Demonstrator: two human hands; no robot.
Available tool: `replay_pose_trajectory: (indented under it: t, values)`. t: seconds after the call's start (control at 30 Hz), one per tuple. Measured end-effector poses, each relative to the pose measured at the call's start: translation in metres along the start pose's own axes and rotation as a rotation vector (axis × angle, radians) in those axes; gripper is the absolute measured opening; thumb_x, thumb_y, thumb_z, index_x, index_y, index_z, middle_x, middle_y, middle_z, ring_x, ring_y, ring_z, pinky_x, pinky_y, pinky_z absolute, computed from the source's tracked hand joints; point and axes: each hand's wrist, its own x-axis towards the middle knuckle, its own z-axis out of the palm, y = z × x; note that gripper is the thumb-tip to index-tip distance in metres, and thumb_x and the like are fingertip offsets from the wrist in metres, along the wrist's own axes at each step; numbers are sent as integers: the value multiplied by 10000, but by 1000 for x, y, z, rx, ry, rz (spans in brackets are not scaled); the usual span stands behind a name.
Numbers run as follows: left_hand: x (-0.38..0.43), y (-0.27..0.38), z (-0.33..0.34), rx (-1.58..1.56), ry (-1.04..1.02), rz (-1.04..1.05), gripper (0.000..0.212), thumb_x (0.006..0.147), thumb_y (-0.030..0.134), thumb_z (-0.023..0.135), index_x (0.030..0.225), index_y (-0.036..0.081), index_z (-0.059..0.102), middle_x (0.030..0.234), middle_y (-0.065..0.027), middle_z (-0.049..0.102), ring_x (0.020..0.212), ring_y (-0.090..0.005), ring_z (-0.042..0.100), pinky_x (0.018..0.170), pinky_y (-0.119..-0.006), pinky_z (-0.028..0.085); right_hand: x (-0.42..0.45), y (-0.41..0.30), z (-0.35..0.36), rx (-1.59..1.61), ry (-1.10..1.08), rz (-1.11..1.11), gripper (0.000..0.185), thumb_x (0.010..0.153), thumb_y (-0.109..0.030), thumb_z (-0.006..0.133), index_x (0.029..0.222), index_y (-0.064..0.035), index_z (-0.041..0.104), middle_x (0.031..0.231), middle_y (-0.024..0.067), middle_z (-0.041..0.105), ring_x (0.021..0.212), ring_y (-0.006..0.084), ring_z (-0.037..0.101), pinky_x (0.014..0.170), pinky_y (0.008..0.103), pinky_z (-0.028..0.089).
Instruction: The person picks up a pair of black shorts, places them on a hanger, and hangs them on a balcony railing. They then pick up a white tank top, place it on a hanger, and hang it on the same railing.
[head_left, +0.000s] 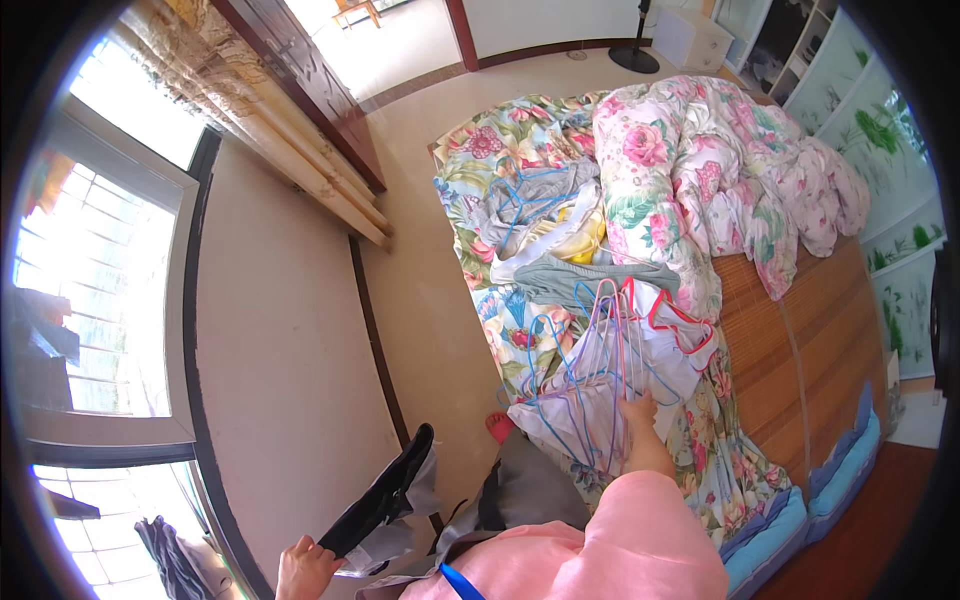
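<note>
My left hand (309, 566) grips one end of a black and grey cloth item (382, 506), which hangs beside the wall, partly folded. My right hand (639, 412) reaches over the bed, its fingers curled at the lower right of a bundle of clothes hangers (592, 367). The hangers are blue, pink and purple. White garments with red trim (667, 334) lie under and beside them. Behind the bundle are a grey-green garment (555, 281), a white and yellow garment (574, 236) and a grey garment with a blue hanger (517, 199).
A floral quilt (649, 150) is heaped over the far part of the bed. The bamboo mat (765, 352) shows at right, near blue cushions (844, 457). At left stand a wall (292, 322), window (97, 300), curtain (262, 112) and open door (315, 82). A fan base (634, 60) sits at the back.
</note>
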Motion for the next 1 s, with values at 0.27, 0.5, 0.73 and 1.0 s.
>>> replay_pose_trajectory:
  t: [0.27,0.5,0.73,1.0]
  values:
    - [2,-8,3,-2,-31,-14,297,724,371,685,614,99,641,586,1,587,730,-171,564,571,-317,488,14,-3,-4,232,13,-294,532,566,-353,852,882,-25,578,729,95,610,655,223,600,625,355,490]
    - [6,-9,17,-46,49,-23,290,693,353,708,588,95,628,571,-1,575,727,-183,562,550,-322,482,-62,-42,-169,920,358,-521,195,717,-121,702,755,-30,534,583,58,508,522,154,466,513,320,405]
    - [22,-9,36,-111,113,7,268,625,309,746,571,85,610,571,-4,574,693,-195,551,535,-338,458,-87,-59,-208,228,679,-851,189,851,-200,577,768,-35,540,634,159,565,592,336,588,532,444,429]
    - [17,-12,38,-93,114,-26,261,606,294,765,561,84,616,551,-17,567,670,-199,549,522,-334,448,-55,-23,-94,-376,142,-635,237,873,-239,527,958,-32,603,900,198,651,815,374,641,662,467,510]
